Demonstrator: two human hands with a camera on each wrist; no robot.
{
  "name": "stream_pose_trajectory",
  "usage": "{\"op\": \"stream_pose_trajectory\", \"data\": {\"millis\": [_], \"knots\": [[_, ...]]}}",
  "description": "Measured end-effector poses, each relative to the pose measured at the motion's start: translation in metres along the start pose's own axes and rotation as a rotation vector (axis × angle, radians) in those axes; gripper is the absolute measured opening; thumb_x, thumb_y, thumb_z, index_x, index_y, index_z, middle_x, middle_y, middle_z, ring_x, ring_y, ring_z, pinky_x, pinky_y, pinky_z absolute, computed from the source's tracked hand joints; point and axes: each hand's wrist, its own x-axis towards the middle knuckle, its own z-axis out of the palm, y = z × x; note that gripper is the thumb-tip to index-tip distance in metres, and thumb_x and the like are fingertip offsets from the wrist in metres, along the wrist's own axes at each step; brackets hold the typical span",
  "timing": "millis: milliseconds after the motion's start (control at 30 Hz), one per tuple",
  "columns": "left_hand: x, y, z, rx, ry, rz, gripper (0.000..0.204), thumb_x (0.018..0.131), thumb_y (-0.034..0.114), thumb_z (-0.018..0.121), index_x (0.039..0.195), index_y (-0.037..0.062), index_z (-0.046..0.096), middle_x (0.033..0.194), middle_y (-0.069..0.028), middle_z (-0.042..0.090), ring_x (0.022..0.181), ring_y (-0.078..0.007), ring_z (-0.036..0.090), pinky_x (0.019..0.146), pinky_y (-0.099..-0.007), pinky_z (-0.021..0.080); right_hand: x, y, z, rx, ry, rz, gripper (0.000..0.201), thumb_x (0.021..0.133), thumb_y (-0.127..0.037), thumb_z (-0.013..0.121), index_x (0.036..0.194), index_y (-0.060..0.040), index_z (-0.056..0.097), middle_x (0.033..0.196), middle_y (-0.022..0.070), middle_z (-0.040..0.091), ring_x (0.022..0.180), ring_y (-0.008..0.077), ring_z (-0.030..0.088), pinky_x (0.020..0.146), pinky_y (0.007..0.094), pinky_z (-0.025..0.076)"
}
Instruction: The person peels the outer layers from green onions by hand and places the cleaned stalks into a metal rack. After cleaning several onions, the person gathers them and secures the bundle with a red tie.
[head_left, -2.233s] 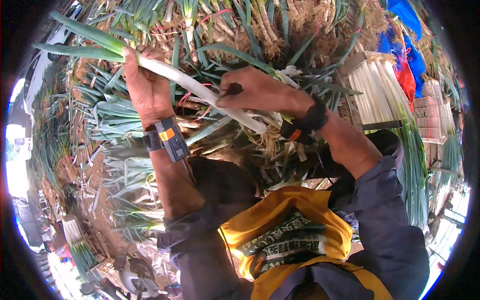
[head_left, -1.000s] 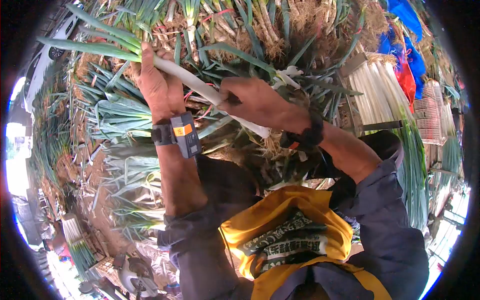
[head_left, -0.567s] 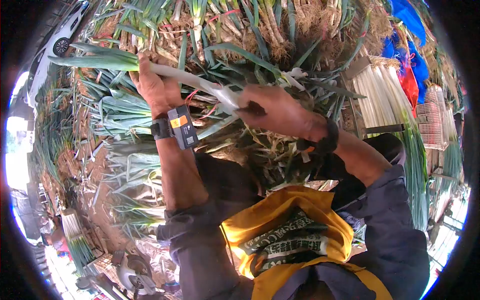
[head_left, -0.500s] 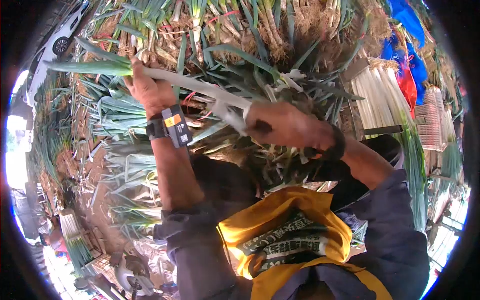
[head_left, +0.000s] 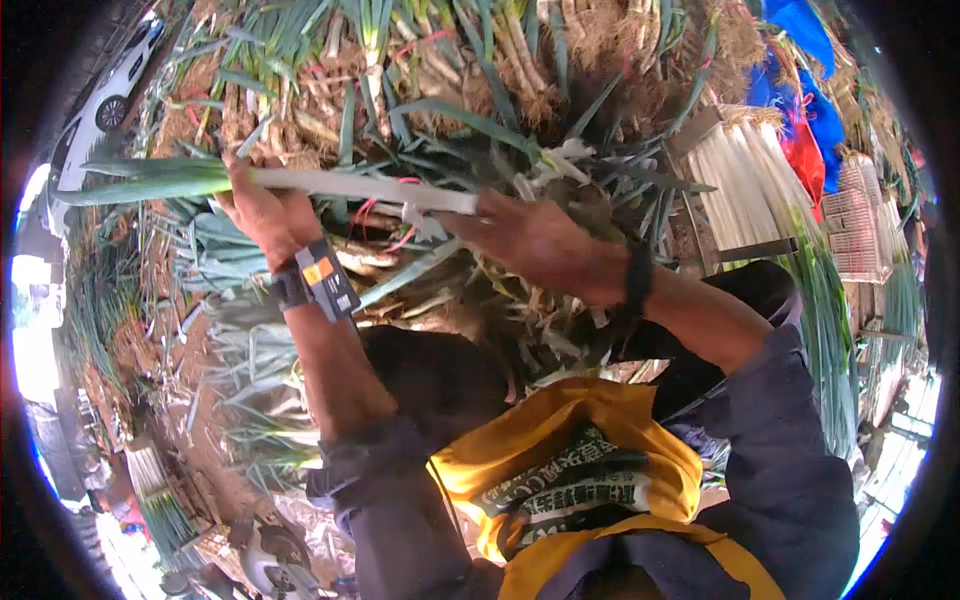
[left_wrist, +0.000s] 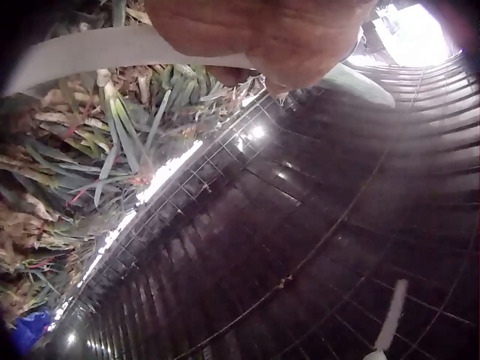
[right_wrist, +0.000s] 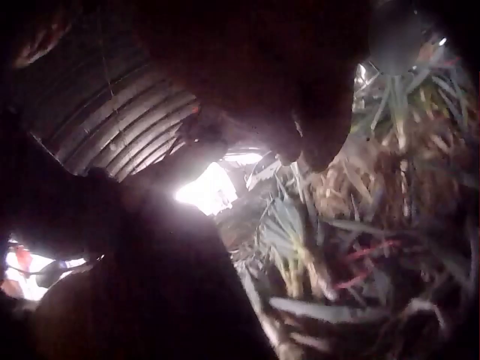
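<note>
A long leek with a white stalk [head_left: 340, 186] and green leaves at its left end lies nearly level in the head view. My left hand [head_left: 268, 210] grips it where white turns to green. At the stalk's right end is my right hand [head_left: 540, 245], blurred, its fingers curled at the stalk, and a pale strip hangs just below. The left wrist view shows my left hand [left_wrist: 262, 34] round the white stalk [left_wrist: 97, 54]. In the right wrist view my right hand [right_wrist: 262, 82] is dark, and its hold cannot be made out.
Leek bunches with roots and red ties [head_left: 430, 45] fill the ground ahead. On the right are trimmed white leeks [head_left: 735, 185], a pale crate [head_left: 857, 225] and blue and red bags [head_left: 805, 165]. Loose leaves [head_left: 250, 350] lie at the left, a white car [head_left: 115, 95] beyond.
The stalk has swung from slanting to nearly level. My left hand has moved left and down in the view. A pale strip has come loose near my right hand, and roots no longer show at the end.
</note>
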Motion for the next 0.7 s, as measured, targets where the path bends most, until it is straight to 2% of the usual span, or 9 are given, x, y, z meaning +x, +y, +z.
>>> {"op": "stream_pose_trajectory", "data": {"millis": [33,200,300,367,433,500,600,667,700], "knots": [[0.006,-0.005,-0.001,-0.02,0.007,0.003,0.04,0.096,0.021,0.069,0.131,0.0149,0.052,0.105,-0.0037,0.058,0.087,-0.0187,0.055,0.073,-0.0358,0.051,0.021,-0.002,-0.01,-0.092,0.176,-0.102,0.05,0.088,-0.013,0.061,0.137,-0.0087,0.053,0.1,0.0117,0.056,0.078,0.0283,0.068,0.062,0.0379,0.057],[0.0,-0.006,0.002,-0.076,-0.012,-0.015,0.03,0.097,0.015,0.068,0.123,0.0147,0.051,0.094,-0.0035,0.054,0.08,-0.0196,0.054,0.072,-0.0359,0.053,0.061,0.004,0.029,-0.307,0.233,-0.379,0.018,0.083,-0.01,0.061,0.1,-0.0041,0.061,0.091,0.0079,0.051,0.084,0.0224,0.062,0.064,0.0354,0.053],[0.003,-0.004,0.0,-0.06,0.053,0.038,0.036,0.094,0.019,0.072,0.125,0.0153,0.053,0.096,-0.0035,0.058,0.079,-0.0183,0.056,0.069,-0.0332,0.052,0.009,0.006,0.07,-0.145,-0.131,-0.384,0.009,0.083,-0.013,0.062,0.088,-0.0071,0.057,0.091,0.0068,0.052,0.082,0.0212,0.06,0.065,0.0346,0.053],[0.002,0.001,0.0,-0.07,0.058,0.044,0.037,0.093,0.019,0.073,0.124,0.0151,0.052,0.097,-0.0038,0.058,0.079,-0.0181,0.056,0.069,-0.0332,0.052,-0.047,0.012,0.078,0.365,-0.665,-0.037,0.014,0.103,-0.019,0.049,0.103,-0.0063,0.055,0.105,0.015,0.059,0.09,0.0321,0.064,0.078,0.0512,0.051],[0.002,0.001,0.001,-0.072,0.045,0.062,0.036,0.094,0.019,0.072,0.122,0.0145,0.052,0.097,-0.0039,0.058,0.078,-0.0178,0.055,0.069,-0.0334,0.052,-0.103,0.036,0.103,0.376,-0.145,-0.304,0.019,0.099,-0.015,0.052,0.114,-0.0061,0.056,0.102,0.0192,0.058,0.094,0.0354,0.063,0.078,0.0477,0.051],[0.002,0.0,0.003,-0.066,0.028,0.039,0.03,0.097,0.019,0.07,0.119,0.0122,0.051,0.097,-0.0042,0.057,0.079,-0.0171,0.055,0.068,-0.0324,0.052,-0.103,0.049,0.083,0.344,-0.515,-0.192,0.024,0.097,-0.016,0.054,0.119,-0.0078,0.058,0.096,0.0186,0.057,0.093,0.0322,0.064,0.077,0.0432,0.053],[-0.005,0.007,0.008,-0.105,-0.043,0.008,0.027,0.098,0.019,0.069,0.117,0.0109,0.052,0.095,-0.0034,0.054,0.083,-0.0165,0.054,0.07,-0.0312,0.052,-0.025,0.033,0.026,0.214,-0.129,-0.161,0.013,0.099,-0.016,0.055,0.102,-0.0073,0.064,0.095,0.0177,0.062,0.088,0.033,0.067,0.07,0.0436,0.054],[0.001,0.006,0.001,-0.24,-0.184,-0.092,0.028,0.097,0.02,0.07,0.117,0.0104,0.052,0.095,-0.0029,0.054,0.083,-0.0161,0.053,0.071,-0.0304,0.052,0.015,0.024,-0.014,0.238,0.084,0.087,0.015,0.099,-0.018,0.058,0.1,-0.0051,0.066,0.091,0.0146,0.066,0.085,0.0329,0.067,0.07,0.0431,0.054],[0.004,0.003,-0.001,-0.305,-0.258,-0.15,0.029,0.097,0.021,0.071,0.117,0.0102,0.053,0.094,-0.0026,0.053,0.083,-0.0159,0.053,0.072,-0.0301,0.051,0.034,0.029,-0.012,0.232,0.242,0.054,0.019,0.098,-0.02,0.06,0.105,-0.0048,0.068,0.089,0.0139,0.068,0.079,0.0315,0.068,0.068,0.0423,0.055]]}}
